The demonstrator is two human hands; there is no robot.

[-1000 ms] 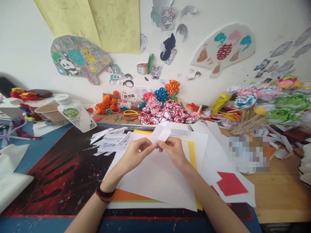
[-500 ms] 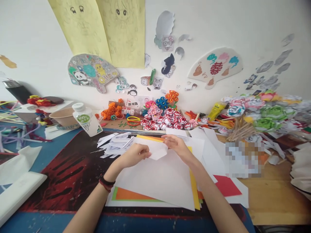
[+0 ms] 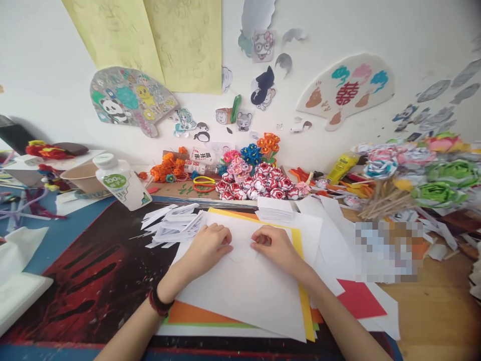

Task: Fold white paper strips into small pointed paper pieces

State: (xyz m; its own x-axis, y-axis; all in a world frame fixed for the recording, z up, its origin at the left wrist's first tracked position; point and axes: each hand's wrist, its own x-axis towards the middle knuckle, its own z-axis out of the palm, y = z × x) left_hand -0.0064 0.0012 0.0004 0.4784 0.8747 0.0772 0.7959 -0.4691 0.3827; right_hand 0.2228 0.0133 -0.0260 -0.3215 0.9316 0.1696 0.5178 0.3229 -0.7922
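Note:
A small white piece of paper is spread between my two hands, low over a large white sheet. Its outline blends with the sheet; only faint lower edges show. My left hand pinches its left side with thumb and curled fingers. On the right side, my right hand has thumb and fingertips closed on it as well. Beneath the white sheet lie a yellow sheet, an orange sheet and more coloured paper.
White paper strips lie left of the sheets, and a stack of small white papers behind them. A white bottle, paper flowers and a yellow bottle line the wall. Red paper lies at right.
My right hand has come down from the small paper's far edge to its right side, its fingers now curled in. The paper sits flatter and lower. The view has shifted slightly.

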